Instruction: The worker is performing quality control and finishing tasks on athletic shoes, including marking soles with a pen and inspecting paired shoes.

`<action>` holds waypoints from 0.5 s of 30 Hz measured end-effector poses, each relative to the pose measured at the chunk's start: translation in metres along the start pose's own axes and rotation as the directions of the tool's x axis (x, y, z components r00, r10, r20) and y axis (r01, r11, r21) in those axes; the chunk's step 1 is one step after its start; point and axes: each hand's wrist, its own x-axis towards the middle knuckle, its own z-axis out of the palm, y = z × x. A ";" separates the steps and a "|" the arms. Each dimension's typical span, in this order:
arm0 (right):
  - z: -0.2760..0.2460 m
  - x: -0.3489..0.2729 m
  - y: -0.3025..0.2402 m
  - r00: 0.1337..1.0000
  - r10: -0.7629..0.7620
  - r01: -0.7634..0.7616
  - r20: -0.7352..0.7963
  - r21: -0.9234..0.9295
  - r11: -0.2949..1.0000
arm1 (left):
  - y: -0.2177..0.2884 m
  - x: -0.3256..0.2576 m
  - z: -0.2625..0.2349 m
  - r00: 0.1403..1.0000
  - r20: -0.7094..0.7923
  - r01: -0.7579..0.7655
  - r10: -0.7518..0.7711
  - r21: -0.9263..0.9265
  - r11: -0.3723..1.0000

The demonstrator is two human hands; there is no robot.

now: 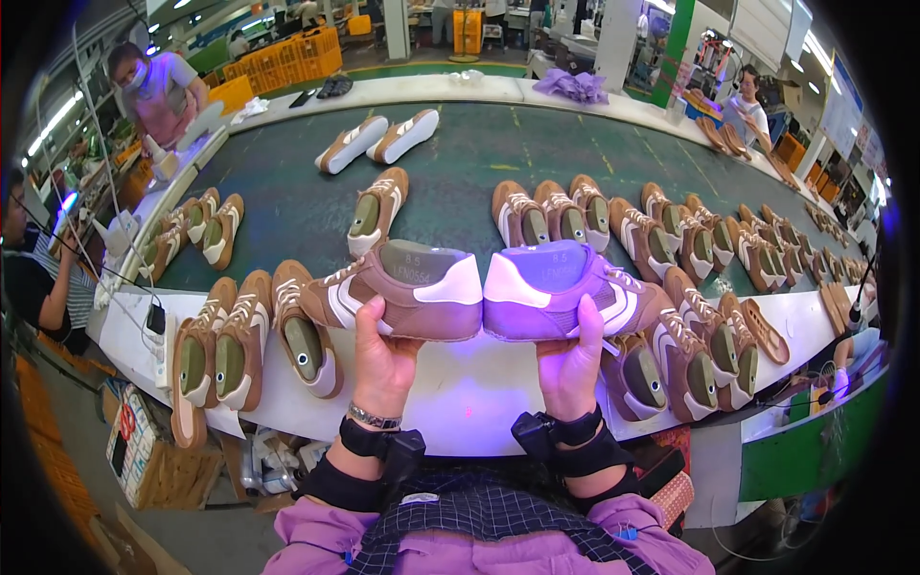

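Two brown sneakers with white stripes and white heel patches are held up heel to heel in front of me. My left hand [383, 356] grips the left sneaker [379, 297], its thumb on the side and the other fingers hidden behind. In my right hand [569, 364] is the right sneaker [565, 295], tinted violet by a light, its thumb likewise on the side. Olive insoles show inside both collars, and the heels nearly touch. Beneath them lies the white worktop [460, 402]. Close to my left hand rests another brown sneaker [305, 331] with an olive lining.
Several sneakers [244, 340] stand at left, more [690, 355] at right. A green conveyor belt [460, 144] carries rows of sneakers and a tilted pair [379, 142]. A loose sole [765, 331] lies at right. Co-workers [158, 96] stand along the left side, another person [747, 110] at far right.
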 end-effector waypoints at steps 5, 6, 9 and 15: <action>-0.008 -0.002 -0.002 0.999 -0.051 0.051 -0.008 -0.057 0.997 | -0.004 -0.004 0.000 0.998 -0.003 -0.060 0.061 0.096 0.994; -0.008 -0.003 -0.003 0.999 -0.052 0.052 0.000 -0.057 0.997 | -0.003 -0.005 0.000 0.997 0.015 -0.077 0.075 0.112 0.991; -0.012 -0.004 -0.007 0.999 -0.054 0.054 0.006 -0.077 0.996 | 0.000 -0.007 -0.002 0.994 0.083 -0.077 0.066 0.136 0.988; -0.016 -0.007 -0.015 0.999 -0.037 0.033 -0.027 -0.141 0.990 | 0.006 -0.010 -0.005 0.983 0.132 -0.155 0.130 0.201 0.967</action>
